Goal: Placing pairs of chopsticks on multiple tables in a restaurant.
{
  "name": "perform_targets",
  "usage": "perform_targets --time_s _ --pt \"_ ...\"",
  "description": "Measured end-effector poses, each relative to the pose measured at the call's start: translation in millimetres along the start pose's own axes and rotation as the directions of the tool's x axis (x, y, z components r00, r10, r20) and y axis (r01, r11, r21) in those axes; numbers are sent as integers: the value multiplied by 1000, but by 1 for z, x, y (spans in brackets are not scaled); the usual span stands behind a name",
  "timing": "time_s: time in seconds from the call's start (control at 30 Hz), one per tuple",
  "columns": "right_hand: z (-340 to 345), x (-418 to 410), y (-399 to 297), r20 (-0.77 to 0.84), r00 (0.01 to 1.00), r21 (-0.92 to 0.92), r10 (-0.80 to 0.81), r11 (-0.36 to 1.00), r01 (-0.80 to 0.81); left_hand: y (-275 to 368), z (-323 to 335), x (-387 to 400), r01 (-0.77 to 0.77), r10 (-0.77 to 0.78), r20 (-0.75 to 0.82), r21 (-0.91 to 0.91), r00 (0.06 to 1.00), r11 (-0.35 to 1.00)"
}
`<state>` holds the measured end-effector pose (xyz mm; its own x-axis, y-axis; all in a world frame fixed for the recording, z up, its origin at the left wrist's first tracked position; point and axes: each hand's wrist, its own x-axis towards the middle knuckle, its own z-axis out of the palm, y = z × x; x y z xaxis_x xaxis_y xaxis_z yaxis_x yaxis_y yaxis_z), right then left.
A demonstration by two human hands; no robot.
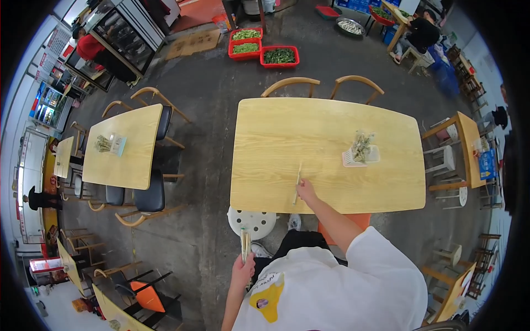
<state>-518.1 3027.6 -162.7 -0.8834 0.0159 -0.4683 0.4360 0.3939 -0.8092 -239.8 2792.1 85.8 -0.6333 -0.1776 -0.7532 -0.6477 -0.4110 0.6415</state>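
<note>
My right hand (pixel 306 190) is over the near edge of a light wooden table (pixel 265 145), closed on a pair of slim wrapped chopsticks (pixel 298 176). Low beside my body, my left hand (pixel 242 268) grips a bundle of wrapped chopsticks (pixel 245 242), which point away from me above a white round stool. Farther right on the table stands a white plastic basket (pixel 348 159) holding a bunch of wrapped packets (pixel 362 147), with a clear container (pixel 373 154) beside it.
A white stool (pixel 252 221) and an orange seat (pixel 343 227) are at the near edge. Two wooden chairs (pixel 291 82) stand beyond. To the left is another table (pixel 124 165) with chairs. Red crates of greens (pixel 280 64) lie on the floor; a person (pixel 420 33) sits far right.
</note>
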Motion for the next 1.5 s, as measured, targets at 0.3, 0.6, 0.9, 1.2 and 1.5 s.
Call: perform_targets --time_s 0.3,0.6,0.9,1.2,1.5 --pt "-30 -147 -8 220 957 56 190 977 -206 -6 -48 -6 -54 45 224 33 973 998" --pt "-12 -326 9 339 914 56 221 965 -255 -39 -73 -12 -84 -42 461 250 886 964" --pt "-50 -426 10 333 942 208 35 972 -109 -62 -8 -28 -172 -229 638 503 735 847" --pt "-126 -481 54 217 973 337 -80 942 2 -127 101 -83 -280 -358 691 630 628 724" --pt "-261 -552 177 76 990 581 117 802 -139 -235 247 -150 -421 -480 726 681 492 599"
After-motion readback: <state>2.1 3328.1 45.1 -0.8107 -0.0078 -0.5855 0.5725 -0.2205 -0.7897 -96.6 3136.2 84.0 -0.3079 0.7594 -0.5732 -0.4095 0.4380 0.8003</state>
